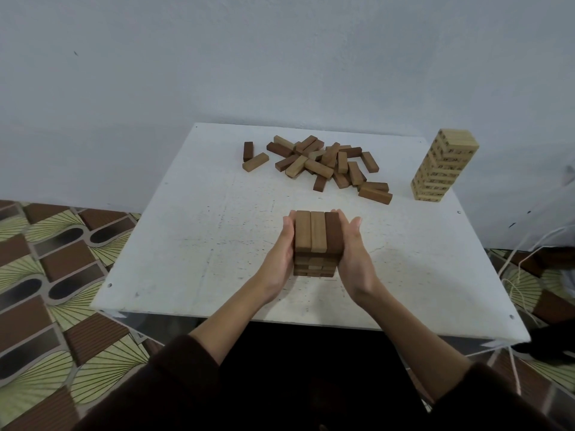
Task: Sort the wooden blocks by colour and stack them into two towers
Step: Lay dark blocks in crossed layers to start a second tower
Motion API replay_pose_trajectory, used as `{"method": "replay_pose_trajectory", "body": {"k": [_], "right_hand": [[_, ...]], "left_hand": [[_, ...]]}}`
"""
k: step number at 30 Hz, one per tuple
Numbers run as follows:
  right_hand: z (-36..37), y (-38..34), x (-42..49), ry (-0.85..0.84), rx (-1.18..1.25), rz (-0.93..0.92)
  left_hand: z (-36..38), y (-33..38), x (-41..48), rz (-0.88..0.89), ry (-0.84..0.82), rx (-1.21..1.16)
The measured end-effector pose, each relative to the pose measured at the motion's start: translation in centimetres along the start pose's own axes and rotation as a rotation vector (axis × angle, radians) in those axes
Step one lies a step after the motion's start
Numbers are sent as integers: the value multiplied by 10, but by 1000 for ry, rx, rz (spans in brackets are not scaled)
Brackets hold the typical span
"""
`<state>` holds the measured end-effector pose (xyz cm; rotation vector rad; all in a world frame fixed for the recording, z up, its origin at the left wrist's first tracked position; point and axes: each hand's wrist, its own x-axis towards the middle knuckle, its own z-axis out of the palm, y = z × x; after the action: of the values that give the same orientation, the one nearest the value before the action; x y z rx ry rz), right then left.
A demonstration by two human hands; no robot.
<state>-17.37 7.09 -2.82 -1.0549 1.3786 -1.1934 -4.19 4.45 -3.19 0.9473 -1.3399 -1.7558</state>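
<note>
Filling the upper half of the view, a pale grey wall (280, 57) is seen behind a white table (202, 244), which is set on a floor of patterned brown and green tiles (56, 275). A loose pile of blocks (323, 163), dark and pale mixed, is spread across the far middle of the table. A tall pale tower (441, 166) is stood near the far right corner, well apart from the pile. A short stack (317, 231) is placed at the table's near middle; its top layer is made of a mid-brown, a pale and a dark block side by side. The stack is pressed between the left hand (278, 253) and the right hand (353, 256), palms flat against its sides, fingers nearly straight. One dark block (248, 151) is left alone just left of the pile.
</note>
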Motion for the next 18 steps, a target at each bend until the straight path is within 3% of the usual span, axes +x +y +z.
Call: {"method": "replay_pose_trajectory", "body": {"k": [6, 10, 14, 18], "right_hand": [[-20, -2, 21, 31, -50, 42], [-47, -18, 77, 137, -332, 20], [-51, -26, 129, 63, -644, -77], [-45, -24, 163, -20, -910, -243]], "left_hand": [[-20, -2, 8, -71, 104, 130], [-40, 19, 37, 33, 216, 347], [-57, 24, 93, 123, 299, 735], [-67, 21, 136, 199, 236, 931]]}}
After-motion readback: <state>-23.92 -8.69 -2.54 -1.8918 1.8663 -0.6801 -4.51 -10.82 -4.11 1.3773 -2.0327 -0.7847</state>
